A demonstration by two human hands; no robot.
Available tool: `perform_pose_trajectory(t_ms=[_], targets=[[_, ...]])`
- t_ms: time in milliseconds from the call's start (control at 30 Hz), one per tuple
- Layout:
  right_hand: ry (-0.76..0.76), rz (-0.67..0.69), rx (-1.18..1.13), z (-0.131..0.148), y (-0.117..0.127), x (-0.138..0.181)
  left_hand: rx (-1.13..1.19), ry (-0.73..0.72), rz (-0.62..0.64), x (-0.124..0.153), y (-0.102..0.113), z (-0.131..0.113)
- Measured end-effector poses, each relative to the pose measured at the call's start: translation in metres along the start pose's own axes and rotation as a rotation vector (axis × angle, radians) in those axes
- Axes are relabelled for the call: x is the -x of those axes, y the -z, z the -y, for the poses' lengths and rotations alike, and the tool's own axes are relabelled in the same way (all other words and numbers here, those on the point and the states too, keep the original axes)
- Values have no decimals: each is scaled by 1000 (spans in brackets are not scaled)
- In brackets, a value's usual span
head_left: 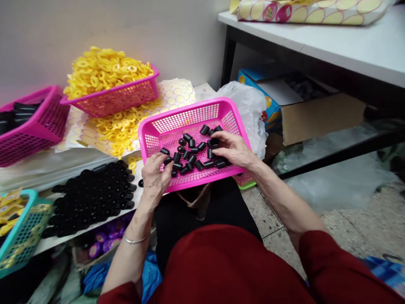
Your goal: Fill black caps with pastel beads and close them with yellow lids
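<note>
A pink plastic basket rests on my lap, tilted a little, with several short black plastic cylinders scattered across its bottom. At its left side, my left hand reaches over the rim. Thumb and fingertips close around a black cylinder there, partly hidden by the fingers. My right hand comes in from the right, its thumb and index finger pinching another black cylinder above the loose ones.
Black cylinders stand packed in rows on the low surface to my left. Behind them are loose yellow rings and a pink basket heaped with more. A white table and an open cardboard box are at right.
</note>
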State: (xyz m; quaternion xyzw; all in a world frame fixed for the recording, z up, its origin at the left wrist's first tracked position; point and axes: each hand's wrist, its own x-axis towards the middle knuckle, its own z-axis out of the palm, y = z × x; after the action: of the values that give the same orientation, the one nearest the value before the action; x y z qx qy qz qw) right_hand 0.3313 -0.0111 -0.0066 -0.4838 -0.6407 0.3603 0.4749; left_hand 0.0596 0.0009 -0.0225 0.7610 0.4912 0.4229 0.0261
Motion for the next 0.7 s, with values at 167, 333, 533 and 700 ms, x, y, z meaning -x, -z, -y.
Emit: perform_pose_trajectory(t_ms=[167,333,533,700], targets=[[-95,-525,-474,1,11,63,8,-65,331,-41,-28,-26],[-211,-606,-677,-8,7,101,-82,-450,808,-65,-73,-49],[-281,-545,-817,-21,2,110,-290,-739,799,-59,-111,-49],[-162,-569,-731,-17,-5,103,-57,-502,644,-58,-103,-41]])
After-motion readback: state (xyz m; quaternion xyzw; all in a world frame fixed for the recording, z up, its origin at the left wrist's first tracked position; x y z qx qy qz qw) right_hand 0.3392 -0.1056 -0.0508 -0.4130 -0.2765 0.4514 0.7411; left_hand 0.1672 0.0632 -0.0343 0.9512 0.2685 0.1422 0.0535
